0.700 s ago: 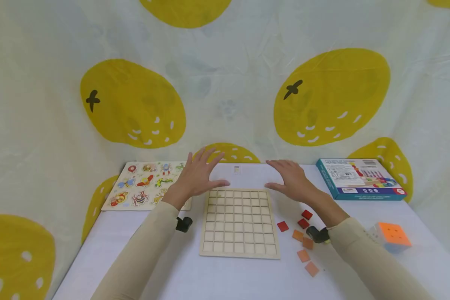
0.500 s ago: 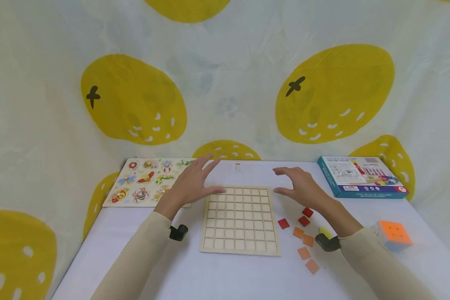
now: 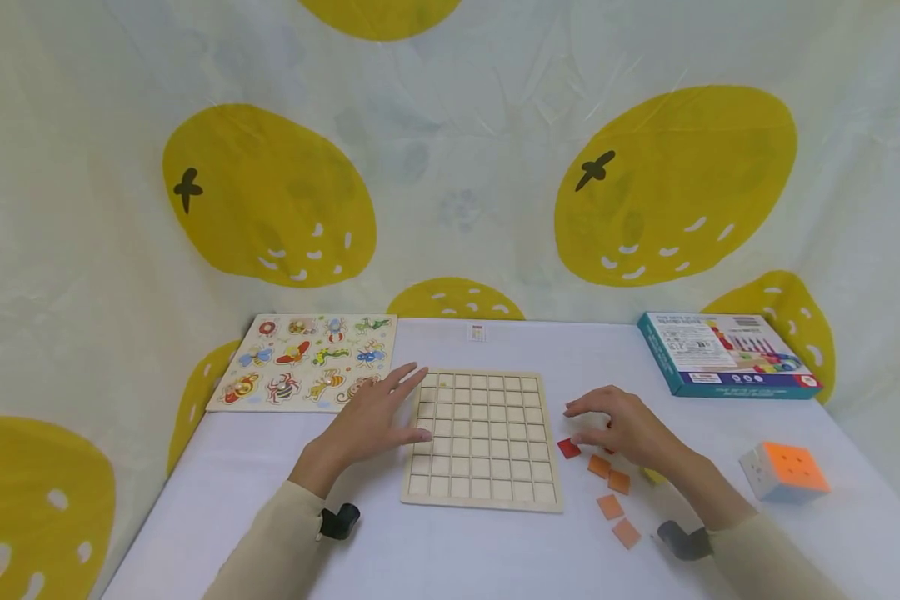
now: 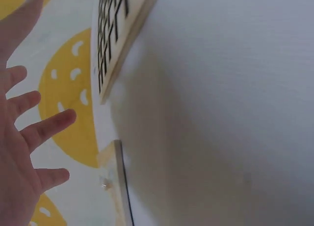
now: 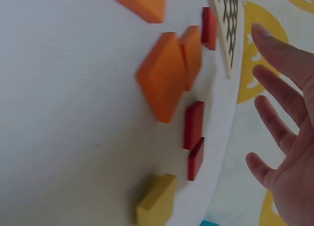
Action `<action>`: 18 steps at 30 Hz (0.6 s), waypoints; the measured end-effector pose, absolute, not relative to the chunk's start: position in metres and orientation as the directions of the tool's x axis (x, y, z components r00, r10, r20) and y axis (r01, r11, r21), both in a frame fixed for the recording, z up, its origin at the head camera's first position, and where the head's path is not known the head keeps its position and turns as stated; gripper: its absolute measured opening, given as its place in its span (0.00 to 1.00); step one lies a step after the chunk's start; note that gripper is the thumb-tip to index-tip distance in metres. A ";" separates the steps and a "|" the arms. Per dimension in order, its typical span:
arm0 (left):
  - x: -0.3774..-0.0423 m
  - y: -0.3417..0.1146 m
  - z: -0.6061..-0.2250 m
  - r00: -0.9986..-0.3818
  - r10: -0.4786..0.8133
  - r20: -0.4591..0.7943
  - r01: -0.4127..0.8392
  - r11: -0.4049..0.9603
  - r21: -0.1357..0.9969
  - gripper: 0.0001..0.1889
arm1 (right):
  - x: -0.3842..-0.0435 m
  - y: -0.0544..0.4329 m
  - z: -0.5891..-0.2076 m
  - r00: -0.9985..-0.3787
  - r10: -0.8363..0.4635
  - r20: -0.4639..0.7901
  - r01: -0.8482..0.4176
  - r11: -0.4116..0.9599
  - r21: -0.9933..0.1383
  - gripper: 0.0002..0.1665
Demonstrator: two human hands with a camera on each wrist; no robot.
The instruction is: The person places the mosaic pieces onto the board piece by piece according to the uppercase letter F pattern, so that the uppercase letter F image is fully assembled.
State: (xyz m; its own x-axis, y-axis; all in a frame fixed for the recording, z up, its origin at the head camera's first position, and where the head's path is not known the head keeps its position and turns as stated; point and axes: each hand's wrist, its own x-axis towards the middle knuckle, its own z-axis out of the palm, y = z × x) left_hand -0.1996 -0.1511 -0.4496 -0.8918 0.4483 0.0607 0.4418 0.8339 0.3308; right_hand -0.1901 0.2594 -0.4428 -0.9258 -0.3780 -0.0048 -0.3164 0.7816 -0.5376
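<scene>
A pale wooden board (image 3: 480,503) divided into a grid of square cells lies flat in the middle of the table. My left hand (image 3: 363,425) hovers at its left edge, fingers spread and holding nothing, its fingertips overlapping the rim in the head view. Above the loose square tiles on the right, my right hand (image 3: 633,429) hangs with thumb and fingers apart and nothing between them. Its thumb is near a red tile (image 3: 569,448). Two more red tiles (image 5: 194,125) show in the right wrist view. Several orange tiles (image 3: 599,466) and a yellow tile (image 5: 157,201) lie nearby.
An insect picture puzzle (image 3: 292,358) lies at the back left. At the back right is a teal-edged toy box (image 3: 727,354), with an orange-topped puzzle cube (image 3: 787,471) nearer. A small white label (image 3: 477,332) lies behind the board; a patterned curtain (image 3: 457,167) hangs behind.
Both hands have come back from beyond the board's far edge and lowered, the left to the board's left side, the right over the tiles. Tiles and board stay put.
</scene>
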 end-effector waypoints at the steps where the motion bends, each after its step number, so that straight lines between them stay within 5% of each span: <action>1: -0.198 -0.152 -0.452 -0.891 0.451 0.056 0.444 0.836 0.322 0.51 | -0.189 0.260 -0.446 -0.923 -0.385 -0.018 -0.313 0.777 -0.546 0.19; 18: -0.183 -0.163 -0.467 -0.851 0.523 -0.047 0.490 0.823 0.289 0.38 | -0.184 0.260 -0.465 -0.880 -0.476 -0.011 -0.400 0.751 -0.526 0.15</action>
State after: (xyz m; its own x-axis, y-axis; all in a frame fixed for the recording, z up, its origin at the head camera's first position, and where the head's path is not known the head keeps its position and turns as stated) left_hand -0.1828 -0.1629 -0.4674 -0.8508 0.5233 -0.0474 0.4899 0.8226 0.2886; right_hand -0.1835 0.2603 -0.4651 -0.8796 -0.4755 -0.0109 -0.3995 0.7511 -0.5256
